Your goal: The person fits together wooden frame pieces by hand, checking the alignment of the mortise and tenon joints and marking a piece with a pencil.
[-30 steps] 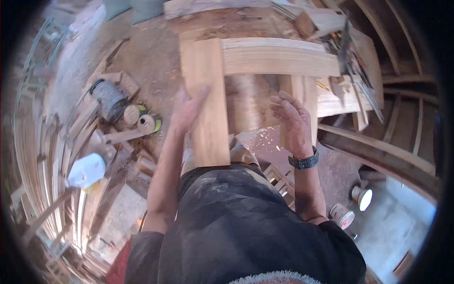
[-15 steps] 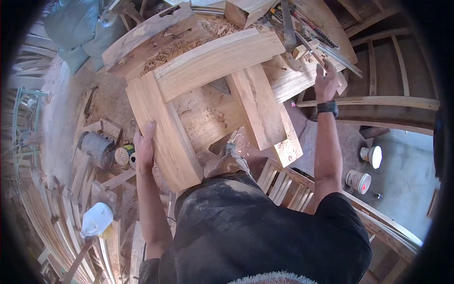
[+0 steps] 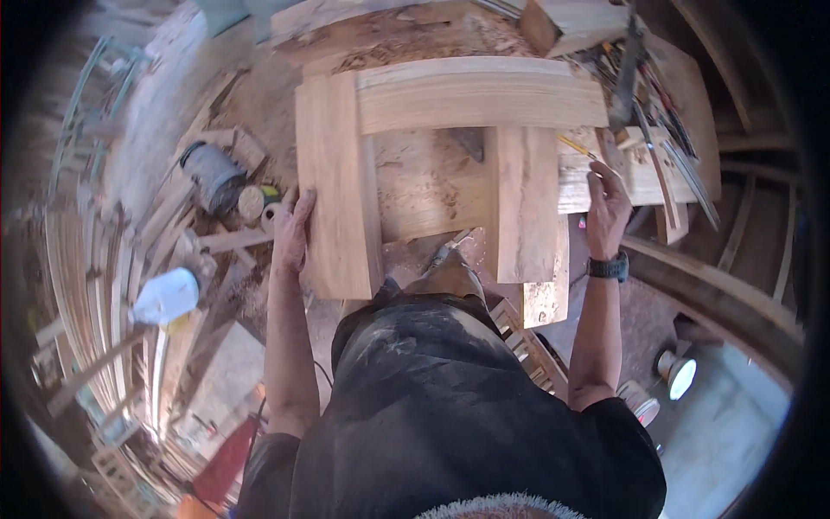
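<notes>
A U-shaped assembly of thick pale boards lies in front of me: a left board (image 3: 333, 186), a cross board (image 3: 484, 97) along the far side and a right board (image 3: 527, 203). My left hand (image 3: 296, 232) rests against the left board's outer edge, fingers extended and thumb apart. To the right of the right board, my right hand (image 3: 609, 208) pinches a yellow pencil (image 3: 577, 147). The pencil slants toward the corner where the cross board and right board meet. Its tip is too small to place exactly.
Wood shavings (image 3: 406, 56) lie behind the boards. A handsaw (image 3: 626, 78), a thin wooden strip (image 3: 661, 173) and metal rods (image 3: 694, 186) are at the right. Left of me are a metal canister (image 3: 212, 177), a white jug (image 3: 164, 296) and stacked timber strips (image 3: 78, 277).
The view has turned, so the boards now appear straighter. My right hand has come from the tools toward the right board, with the yellow pencil now visible in it. My left hand stays on the left board.
</notes>
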The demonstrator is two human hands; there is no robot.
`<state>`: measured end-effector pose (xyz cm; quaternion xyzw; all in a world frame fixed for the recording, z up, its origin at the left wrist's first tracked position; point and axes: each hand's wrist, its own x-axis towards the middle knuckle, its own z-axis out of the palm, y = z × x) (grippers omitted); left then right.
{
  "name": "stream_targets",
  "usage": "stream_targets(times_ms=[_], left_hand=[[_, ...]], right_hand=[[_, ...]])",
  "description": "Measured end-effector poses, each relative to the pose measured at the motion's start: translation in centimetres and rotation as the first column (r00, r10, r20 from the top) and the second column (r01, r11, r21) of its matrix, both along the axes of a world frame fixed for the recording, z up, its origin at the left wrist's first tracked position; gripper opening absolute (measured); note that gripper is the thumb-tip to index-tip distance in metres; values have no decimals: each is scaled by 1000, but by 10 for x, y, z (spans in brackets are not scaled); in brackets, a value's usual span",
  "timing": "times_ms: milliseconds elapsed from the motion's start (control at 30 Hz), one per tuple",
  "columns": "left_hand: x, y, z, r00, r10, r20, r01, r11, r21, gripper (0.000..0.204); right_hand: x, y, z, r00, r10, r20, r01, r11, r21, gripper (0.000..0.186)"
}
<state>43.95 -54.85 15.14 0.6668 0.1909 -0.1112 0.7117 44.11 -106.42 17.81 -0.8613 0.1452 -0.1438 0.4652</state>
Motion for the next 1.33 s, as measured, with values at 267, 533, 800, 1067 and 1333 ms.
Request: stream_targets(times_ms=[267,533,800,1067,1333], left_hand=[[-52,23,-21,954,294,-64,-295,955,-19,63],[-179,142,-185,992,-6,-127,87,759,645,57],[-282,40,-255,864,-270,-425,407,872,273,56],[-289,57,-196,770,-377,-515,478,875,76,70],[-372,88,-172,863,-249,-439,349,923,164,73]], right_hand=[[23,16,56,969,121,213,-148,982,116,27],[8,73,39,965,190,179,-201,978,47,22],[-51,79,37,997,77,18,-78,993,85,26],[-111,190,30,930,366,-21,-351,905,239,24],[-152,267,-27,216,861,-460,-930,325,170,43]])
